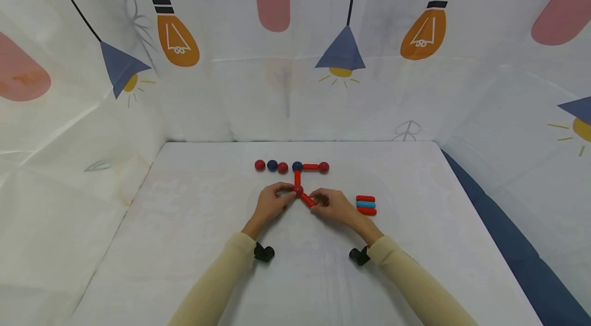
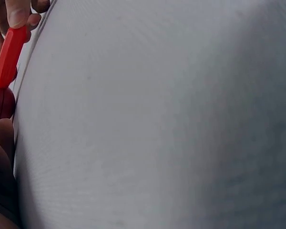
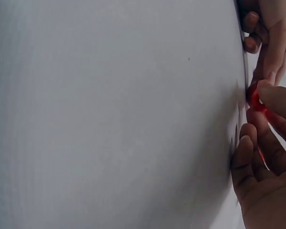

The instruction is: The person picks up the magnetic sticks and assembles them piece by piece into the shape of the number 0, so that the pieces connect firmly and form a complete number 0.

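My left hand (image 1: 271,202) pinches a red ball (image 1: 298,190) between thumb and fingers. A red rod (image 1: 307,200) slants from that ball toward the lower right, and my right hand (image 1: 339,207) pinches its far end. In the left wrist view the rod (image 2: 10,57) meets the ball (image 2: 3,102). From the same ball another red rod (image 1: 297,177) runs up to a dark blue ball (image 1: 297,166). A third red rod (image 1: 311,167) reaches right from there to a second red ball (image 1: 324,167). Fingers partly cover the held pieces.
Left of the joined pieces lie loose balls in a row: a red ball (image 1: 260,165), a dark blue ball (image 1: 272,165) and a red ball (image 1: 282,167). Right of my right hand, a light blue rod (image 1: 366,204) lies between two red rods. A patterned cloth (image 1: 258,105) hangs behind the white table (image 1: 194,223).
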### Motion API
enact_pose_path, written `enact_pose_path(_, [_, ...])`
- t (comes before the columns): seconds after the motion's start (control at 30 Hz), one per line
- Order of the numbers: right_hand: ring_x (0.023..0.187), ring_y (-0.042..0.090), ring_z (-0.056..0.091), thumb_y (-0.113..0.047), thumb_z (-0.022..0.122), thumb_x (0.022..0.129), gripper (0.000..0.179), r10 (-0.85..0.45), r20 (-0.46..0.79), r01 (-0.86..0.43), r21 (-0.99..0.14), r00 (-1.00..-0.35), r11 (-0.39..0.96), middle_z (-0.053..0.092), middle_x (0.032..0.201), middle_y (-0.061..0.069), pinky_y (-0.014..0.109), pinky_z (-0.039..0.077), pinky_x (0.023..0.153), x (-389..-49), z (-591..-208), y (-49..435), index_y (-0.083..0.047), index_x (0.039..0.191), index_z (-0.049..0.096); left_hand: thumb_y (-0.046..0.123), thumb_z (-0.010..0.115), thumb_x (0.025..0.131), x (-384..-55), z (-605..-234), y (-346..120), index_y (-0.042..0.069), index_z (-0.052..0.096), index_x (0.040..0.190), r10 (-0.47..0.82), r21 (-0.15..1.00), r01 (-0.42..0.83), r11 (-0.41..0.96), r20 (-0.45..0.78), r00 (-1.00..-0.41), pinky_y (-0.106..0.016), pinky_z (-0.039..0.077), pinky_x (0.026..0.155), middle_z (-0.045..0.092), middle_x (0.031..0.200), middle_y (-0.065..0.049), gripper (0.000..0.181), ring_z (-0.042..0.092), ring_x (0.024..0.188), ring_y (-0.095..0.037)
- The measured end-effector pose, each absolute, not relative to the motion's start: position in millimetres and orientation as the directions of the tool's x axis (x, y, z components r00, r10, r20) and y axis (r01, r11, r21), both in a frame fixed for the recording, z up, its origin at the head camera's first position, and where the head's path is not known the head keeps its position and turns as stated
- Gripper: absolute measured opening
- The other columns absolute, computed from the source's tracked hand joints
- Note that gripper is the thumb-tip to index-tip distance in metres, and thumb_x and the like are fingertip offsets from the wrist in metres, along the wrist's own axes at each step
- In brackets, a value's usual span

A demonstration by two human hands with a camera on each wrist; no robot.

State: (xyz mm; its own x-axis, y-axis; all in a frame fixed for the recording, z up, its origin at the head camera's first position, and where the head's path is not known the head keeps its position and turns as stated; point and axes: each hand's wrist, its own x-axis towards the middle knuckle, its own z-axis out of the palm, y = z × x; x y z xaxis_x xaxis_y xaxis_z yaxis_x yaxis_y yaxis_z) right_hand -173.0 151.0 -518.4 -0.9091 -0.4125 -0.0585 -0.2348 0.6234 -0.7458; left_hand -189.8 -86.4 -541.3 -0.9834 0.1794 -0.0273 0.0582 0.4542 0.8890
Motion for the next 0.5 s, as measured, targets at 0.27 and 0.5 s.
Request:
enact_pose_path(0.27, [0.088, 0.014, 0.062, -0.022, 0.079, 0.092, 0.048, -0.415, -0.082, -0.199, -0.783, -0.906, 0.589, 0.070, 0.099, -0.002, 0.028, 0.057, 0.083, -169, -519, 142, -0.012, 0.136, 0.061, 0.027, 0.074, 0.096, -190, -541, -85, 0.018, 0.073, 0.125, 0.174, 0.889, 0.065, 0.454, -0.017, -0.985, -0.023, 0.049, 0.059, 0.074, 0.118, -0.004, 0.030, 0.060, 0.064, -0.013])
enact_pose_path(0.5, [0.086, 0.014, 0.063, -0.020, 0.080, 0.091, 0.060, -0.404, -0.092, -0.176, -0.797, -0.910, 0.578, 0.069, 0.097, -0.002, 0.027, 0.057, 0.082, -169, -520, 133, -0.011, 0.143, 0.053, 0.027, 0.073, 0.097, -189, -542, -85, 0.016, 0.073, 0.124, 0.174, 0.890, 0.074, 0.449, -0.005, -0.985, -0.023, 0.050, 0.060, 0.074, 0.118, -0.005, 0.029, 0.061, 0.063, -0.012])
